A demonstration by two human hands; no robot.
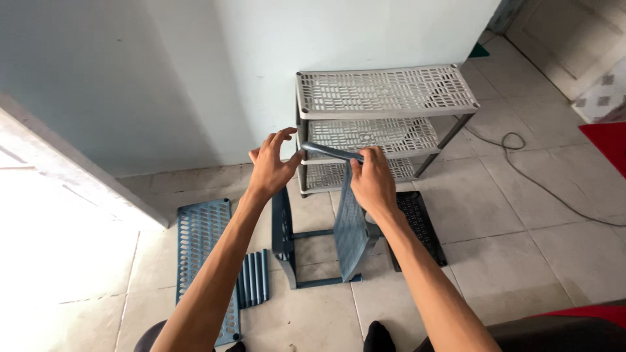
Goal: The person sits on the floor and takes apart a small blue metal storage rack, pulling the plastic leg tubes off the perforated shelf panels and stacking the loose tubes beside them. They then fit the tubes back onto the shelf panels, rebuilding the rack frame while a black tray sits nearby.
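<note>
Nearest me on the tile floor, a blue perforated shelf panel (203, 261) lies flat beside a bundle of blue tubes (253, 279). Past them stands a half-built blue rack frame (287, 242). My right hand (373, 182) grips a blue tube (329, 152) above an upright shelf panel (351, 229); my left hand (270, 168) is open, thumb touching the tube's end. I judge this a fitting step, needing alignment. Beyond stands a grey three-tier rack (385, 91).

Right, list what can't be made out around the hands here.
Head view only:
- Right hand palm side: faces away, so its hold on the blue panel is hidden.
- Rod: its right end sits under the fingers.
- Black panel: partly behind the right forearm.
- Cable: cut off by the right edge.
</note>
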